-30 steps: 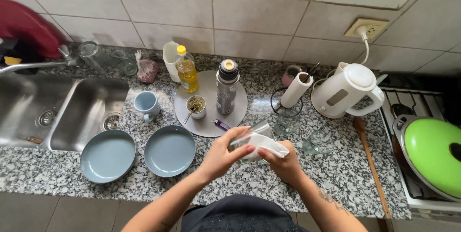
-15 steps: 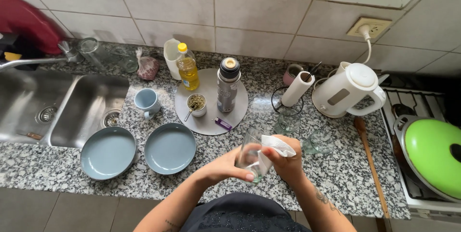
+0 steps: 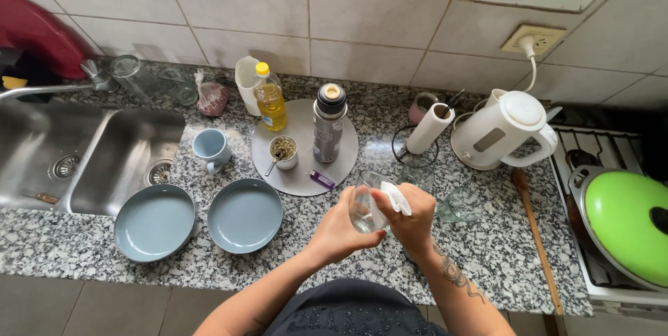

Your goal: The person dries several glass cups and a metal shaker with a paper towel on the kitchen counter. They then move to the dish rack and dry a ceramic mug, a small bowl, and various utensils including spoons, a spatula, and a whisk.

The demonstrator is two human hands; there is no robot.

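The left hand (image 3: 341, 228) is clamped around a clear drinking glass (image 3: 367, 205), held tilted above the speckled stone bench (image 3: 487, 252), near its front edge. The right hand (image 3: 410, 221) is closed on a white cloth (image 3: 398, 197) pressed against the glass at its rim, at about 2 o'clock from the left hand.

The main risk, as I judge it, is the glass slipping. It looks thin and smooth, and if it is wet, a twist of the cloth against a loose grip could send it onto the hard bench, where it would likely crack or shatter. Too much pressure from the cloth inside the rim could also break the wall against the palm.

A second clear glass (image 3: 460, 204) stands just at 3 o'clock of the hands, and another (image 3: 417, 172) at 1 o'clock beside the paper-towel roll (image 3: 430, 127); a swinging elbow or a trailing cloth corner could knock either over. At 9 o'clock two blue-grey bowls (image 3: 245, 214) sit near the bench front, and a dropped glass could chip them. The white kettle (image 3: 504, 131) at 2 o'clock is well apart.
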